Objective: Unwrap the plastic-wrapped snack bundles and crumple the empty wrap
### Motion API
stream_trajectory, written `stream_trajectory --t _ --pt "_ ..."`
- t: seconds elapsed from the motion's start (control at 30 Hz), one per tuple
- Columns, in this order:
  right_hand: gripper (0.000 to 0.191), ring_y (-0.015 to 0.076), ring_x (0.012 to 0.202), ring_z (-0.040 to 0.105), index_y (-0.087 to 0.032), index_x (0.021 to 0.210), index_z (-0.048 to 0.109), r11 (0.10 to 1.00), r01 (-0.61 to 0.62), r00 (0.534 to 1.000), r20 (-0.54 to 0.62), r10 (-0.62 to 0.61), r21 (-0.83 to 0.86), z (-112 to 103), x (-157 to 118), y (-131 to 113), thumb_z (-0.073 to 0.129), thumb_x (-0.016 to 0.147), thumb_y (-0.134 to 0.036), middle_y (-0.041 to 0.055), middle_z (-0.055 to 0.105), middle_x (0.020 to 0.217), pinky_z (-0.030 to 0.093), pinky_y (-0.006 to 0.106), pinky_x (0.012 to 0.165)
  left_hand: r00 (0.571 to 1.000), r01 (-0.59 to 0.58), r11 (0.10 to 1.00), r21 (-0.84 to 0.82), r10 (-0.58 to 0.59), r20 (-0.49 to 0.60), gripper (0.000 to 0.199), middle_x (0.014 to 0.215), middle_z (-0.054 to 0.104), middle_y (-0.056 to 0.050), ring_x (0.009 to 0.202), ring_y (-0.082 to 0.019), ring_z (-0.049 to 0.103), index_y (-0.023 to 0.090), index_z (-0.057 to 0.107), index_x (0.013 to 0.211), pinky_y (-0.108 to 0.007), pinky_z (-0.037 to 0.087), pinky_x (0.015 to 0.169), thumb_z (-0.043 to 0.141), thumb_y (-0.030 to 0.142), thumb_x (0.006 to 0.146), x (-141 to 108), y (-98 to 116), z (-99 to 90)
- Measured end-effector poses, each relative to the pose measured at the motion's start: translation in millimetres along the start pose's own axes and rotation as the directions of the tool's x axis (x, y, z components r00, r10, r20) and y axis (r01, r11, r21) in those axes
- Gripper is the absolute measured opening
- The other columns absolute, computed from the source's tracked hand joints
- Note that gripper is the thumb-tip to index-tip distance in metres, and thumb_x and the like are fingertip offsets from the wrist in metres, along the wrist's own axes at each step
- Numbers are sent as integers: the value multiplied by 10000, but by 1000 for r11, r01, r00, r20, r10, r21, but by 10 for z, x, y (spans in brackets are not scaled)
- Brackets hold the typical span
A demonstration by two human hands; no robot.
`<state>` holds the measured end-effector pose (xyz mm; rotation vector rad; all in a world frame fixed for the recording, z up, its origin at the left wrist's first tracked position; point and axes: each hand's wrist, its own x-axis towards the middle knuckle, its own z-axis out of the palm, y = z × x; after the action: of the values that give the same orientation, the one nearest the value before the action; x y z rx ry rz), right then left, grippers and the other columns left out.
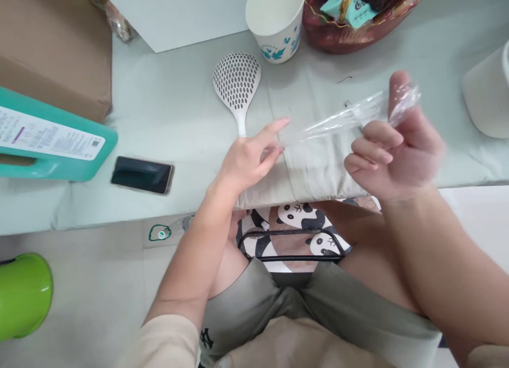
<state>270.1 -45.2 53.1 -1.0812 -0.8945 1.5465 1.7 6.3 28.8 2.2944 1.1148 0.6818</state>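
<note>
A strip of thin clear plastic film [338, 123] is stretched between my two hands above the front of the table. My left hand [250, 158] has its end near the thumb and bent fingers, with the index finger pointing right. Higher on the right, my right hand [397, 150] holds the other end, bunched around a raised digit, while the other fingers curl toward the palm. A white skimmer [237, 81] with a perforated head lies on the table just beyond my left hand, the lower part of its handle hidden by that hand.
A paper cup [274, 26] and a red bowl [350, 39] of wrapped snacks stand at the back. On the left are a phone [142, 175], a teal container [91, 156] and a cardboard box [59, 50]. A white container [491, 92] is at the right edge.
</note>
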Motion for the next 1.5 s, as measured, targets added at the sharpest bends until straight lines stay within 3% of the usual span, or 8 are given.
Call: stream_trajectory --t 0.17,0.33,0.6,0.73,0.9,1.1,1.27,1.5 --pt "433 136 477 376 -374 1404 556 999 -39 979 -200 39 3 35 124 141 556 976 -443 -45 487 569 322 305 512 955 224 807 -546 -70 287 386 777 762 3 747 -179 789 252 610 1319 -274 637 645 611 333 942 0 265 -170" --pt "456 130 507 468 -263 1396 606 964 -138 961 -268 74 -228 194 117 251 552 976 -432 -27 541 592 360 292 518 867 420 591 -689 -39 496 206 752 778 -47 637 -196 754 221 719 890 -310 622 543 736 425 873 -20 377 -344" --pt "363 149 573 489 -214 668 591 782 132 984 174 -31 -609 209 29 311 475 966 -387 21 541 601 383 317 577 934 323 705 -632 -128 334 845 1212 782 -117 797 -283 796 296 644 1301 -398 628 571 406 936 803 18 272 -443" --pt "226 107 546 467 -188 735 592 836 231 831 548 98 -498 324 -29 301 534 914 -314 -28 512 596 375 260 535 949 305 736 -604 -182 257 786 1562 573 -100 835 -250 800 337 439 1536 -362 617 562 270 818 937 91 154 -397" --pt "231 84 562 466 -171 1066 724 941 116 723 677 140 -319 429 -102 293 586 886 -210 -42 550 669 398 230 551 882 435 683 -586 -191 431 586 1578 562 -78 705 -152 759 336 560 1461 -304 630 598 569 609 943 71 119 -225" --pt "369 85 506 428 -244 1168 707 978 19 841 532 97 -209 389 -162 159 586 825 -179 -60 518 619 397 240 511 792 500 671 -547 -99 603 558 1076 803 -94 587 -123 695 235 698 1310 -270 562 555 619 635 928 76 192 -161" --pt "639 111 482 421 -248 1430 569 927 -50 979 165 119 -372 335 -119 160 582 793 -193 -76 500 570 370 258 492 838 461 671 -581 -114 533 740 876 793 -35 613 -126 683 257 486 1527 -248 517 550 776 330 851 96 247 -143" --pt "202 126 540 460 -202 925 657 681 26 996 76 43 -732 377 -26 280 558 755 -154 -40 526 558 337 277 529 896 365 711 -602 -93 434 473 889 793 -20 559 -113 660 297 585 1369 -258 517 499 679 460 935 67 270 -151"
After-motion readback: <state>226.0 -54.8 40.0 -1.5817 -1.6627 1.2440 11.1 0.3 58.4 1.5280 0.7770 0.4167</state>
